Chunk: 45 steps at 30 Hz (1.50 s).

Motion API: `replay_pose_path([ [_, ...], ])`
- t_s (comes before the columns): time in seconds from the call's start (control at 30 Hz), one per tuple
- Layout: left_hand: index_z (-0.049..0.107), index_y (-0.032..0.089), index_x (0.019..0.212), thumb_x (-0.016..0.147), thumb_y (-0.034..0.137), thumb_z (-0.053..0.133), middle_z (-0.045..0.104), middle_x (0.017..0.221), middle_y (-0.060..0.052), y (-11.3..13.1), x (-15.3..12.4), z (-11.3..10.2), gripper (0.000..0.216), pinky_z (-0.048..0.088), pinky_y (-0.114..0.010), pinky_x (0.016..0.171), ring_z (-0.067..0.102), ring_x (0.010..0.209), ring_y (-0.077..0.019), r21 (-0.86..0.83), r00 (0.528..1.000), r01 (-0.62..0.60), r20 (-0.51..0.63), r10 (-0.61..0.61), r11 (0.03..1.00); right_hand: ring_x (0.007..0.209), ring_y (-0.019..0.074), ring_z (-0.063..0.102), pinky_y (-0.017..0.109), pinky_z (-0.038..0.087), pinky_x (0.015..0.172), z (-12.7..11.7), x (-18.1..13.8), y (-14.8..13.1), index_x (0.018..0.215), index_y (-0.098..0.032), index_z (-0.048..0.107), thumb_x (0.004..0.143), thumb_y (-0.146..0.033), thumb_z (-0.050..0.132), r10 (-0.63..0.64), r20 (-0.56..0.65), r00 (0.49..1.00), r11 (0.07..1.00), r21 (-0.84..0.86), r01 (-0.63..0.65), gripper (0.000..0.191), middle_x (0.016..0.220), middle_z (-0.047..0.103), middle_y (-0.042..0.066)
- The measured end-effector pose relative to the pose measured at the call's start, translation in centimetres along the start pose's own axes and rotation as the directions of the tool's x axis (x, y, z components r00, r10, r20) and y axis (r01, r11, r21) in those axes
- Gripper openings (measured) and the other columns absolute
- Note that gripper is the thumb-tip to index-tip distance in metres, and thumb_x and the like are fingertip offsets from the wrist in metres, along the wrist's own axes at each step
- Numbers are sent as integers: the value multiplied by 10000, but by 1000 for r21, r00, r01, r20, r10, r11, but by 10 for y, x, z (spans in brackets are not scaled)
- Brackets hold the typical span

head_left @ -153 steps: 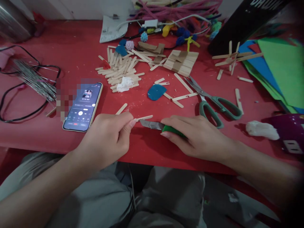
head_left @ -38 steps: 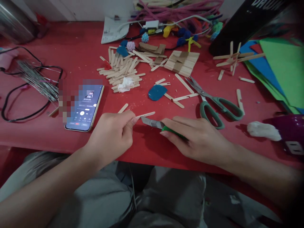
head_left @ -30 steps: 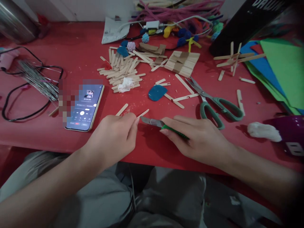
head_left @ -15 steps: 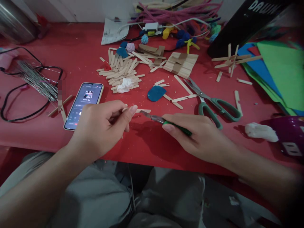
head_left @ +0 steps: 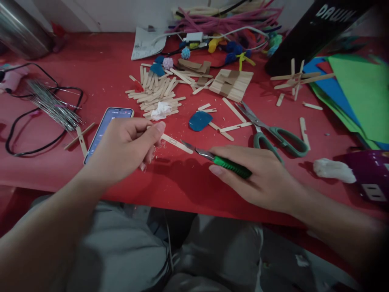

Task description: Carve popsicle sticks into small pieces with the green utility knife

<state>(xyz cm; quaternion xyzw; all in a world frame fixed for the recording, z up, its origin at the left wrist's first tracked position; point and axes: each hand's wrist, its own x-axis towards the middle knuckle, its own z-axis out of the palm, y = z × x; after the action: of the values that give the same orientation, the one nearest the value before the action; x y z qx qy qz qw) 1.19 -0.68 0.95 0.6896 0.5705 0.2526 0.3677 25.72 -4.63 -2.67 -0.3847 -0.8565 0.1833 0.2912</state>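
Observation:
My left hand (head_left: 126, 146) pinches one end of a thin wooden craft stick (head_left: 178, 144) just above the red table (head_left: 100, 69). The stick points right and down, and a small notch shows near its middle. My right hand (head_left: 261, 176) lies low on the table, closed round the green handle of a utility knife (head_left: 223, 160). The knife's metal blade points left toward the stick's free end, a short gap away. Wood shavings dot the table beneath the stick.
A phone (head_left: 105, 127) lies partly under my left hand. Behind are a heap of craft sticks (head_left: 154, 91), a blue shape (head_left: 199, 120), a stick panel (head_left: 232, 83), green-handled scissors (head_left: 275, 136), coloured paper (head_left: 358, 89), wires (head_left: 53, 105) and white putty (head_left: 332, 169).
My left hand has lifted and drawn back left with the stick, turning it so its free end points right. The knife has pulled off the stick, and my right hand has slid slightly right.

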Motion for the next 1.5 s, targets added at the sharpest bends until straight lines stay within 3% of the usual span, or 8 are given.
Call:
replay_pose_path([
  [0.17, 494, 205, 499, 893, 379, 590, 499, 398, 41, 0, -1, 0, 441, 325, -235, 398, 422, 353, -71, 56, 997, -68, -32, 70, 996, 837, 182, 715, 250, 528, 731, -1, 0, 4, 1108, -187, 636, 970, -235, 518, 36, -18, 999, 999, -29, -37, 188, 959, 747, 70],
  [0.47, 531, 193, 533, 845, 349, 633, 455, 432, 49, -6, 1, -5, 363, 269, -236, 402, 382, 398, -62, 109, 982, -174, -51, 181, 979, 593, 154, 652, 247, 490, 542, 0, -3, 7, 1076, -187, 606, 800, -148, 591, 120, 35, 992, 992, -43, -119, 279, 782, 710, 18],
  [0.73, 506, 200, 550, 905, 349, 567, 445, 454, 39, -6, 5, -7, 389, 312, -240, 435, 390, 418, -77, 84, 968, -250, 20, 249, 965, 824, 198, 719, 277, 538, 683, 3, -5, 13, 1180, -209, 640, 949, -229, 546, -10, -66, 998, 989, -149, 0, 250, 1009, 748, 74],
  [0.93, 557, 192, 589, 910, 338, 572, 512, 493, 30, -6, 1, -8, 352, 361, -229, 462, 458, 458, -80, 53, 970, -241, 33, 240, 969, 706, 201, 688, 290, 510, 625, -1, -1, 5, 1091, -213, 669, 936, -338, 573, 226, -115, 967, 971, -51, -233, 221, 868, 732, 50],
  [1.1, 641, 202, 677, 900, 337, 601, 614, 560, 31, -4, -5, 0, 263, 418, -200, 488, 537, 492, -74, 30, 968, -243, 65, 241, 970, 447, 120, 523, 247, 413, 462, -6, 7, -1, 676, -200, 536, 915, -465, 586, 483, 6, 876, 865, 152, -478, 361, 507, 555, -19],
  [1.3, 695, 231, 741, 882, 325, 638, 707, 663, 26, 2, -12, 14, 178, 485, -207, 507, 573, 483, -75, -66, 964, -264, -5, 264, 962, 354, 109, 517, 220, 380, 339, -3, 8, 2, 734, -182, 566, 869, -547, 638, 549, 363, 753, 508, 570, -646, 397, 481, 604, -6],
  [1.4, 723, 263, 811, 883, 339, 634, 749, 760, 10, 3, -17, 21, 137, 545, -240, 584, 648, 566, -109, -114, 970, -239, 9, 241, 964, 378, 120, 546, 222, 397, 332, -1, 7, 5, 773, -189, 576, 821, -496, 719, 573, 330, 750, 432, 656, -619, 342, 527, 636, -2],
  [1.5, 727, 270, 876, 849, 322, 662, 761, 795, -5, 4, -20, 25, 87, 576, -265, 656, 700, 660, -150, -150, 982, -161, 75, 173, 976, 404, 118, 556, 229, 430, 360, 0, 6, 8, 812, -211, 561, 769, -413, 792, 622, 209, 754, 452, 691, -564, 310, 577, 654, -22],
])
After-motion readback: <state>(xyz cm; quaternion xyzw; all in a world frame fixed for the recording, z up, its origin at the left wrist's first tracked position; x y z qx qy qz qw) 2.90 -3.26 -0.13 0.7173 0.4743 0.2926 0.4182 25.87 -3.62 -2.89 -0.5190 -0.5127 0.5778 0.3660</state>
